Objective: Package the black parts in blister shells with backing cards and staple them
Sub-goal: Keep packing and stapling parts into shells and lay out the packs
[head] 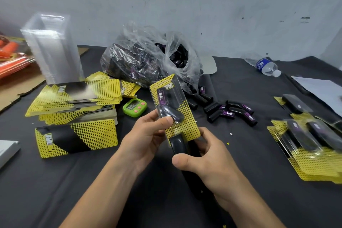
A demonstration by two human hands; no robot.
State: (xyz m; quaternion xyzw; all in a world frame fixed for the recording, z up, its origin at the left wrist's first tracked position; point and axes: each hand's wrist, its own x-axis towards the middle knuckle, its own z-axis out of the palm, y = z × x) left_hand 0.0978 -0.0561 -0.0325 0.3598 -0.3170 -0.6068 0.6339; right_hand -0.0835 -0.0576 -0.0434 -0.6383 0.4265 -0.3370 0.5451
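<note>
My left hand [148,135] pinches a blister pack [185,116] by its left side, thumb on the clear shell over a black bent part. Its yellow dotted backing card stands tilted above the table. My right hand [207,157] grips a black stapler [178,145], whose jaw sits over the card's lower edge. Loose black parts [229,112] lie on the black cloth behind the pack. A clear bag [148,57] holds more of them. Backing cards [77,96] are stacked at the left, with a tall stack of clear shells [53,50] behind.
Finished packs [307,140] are piled at the right edge. A green timer [134,107] sits beside the card stack. A water bottle [266,66] lies at the back right, white paper [318,89] near it. Cardboard and orange items [13,61] sit far left.
</note>
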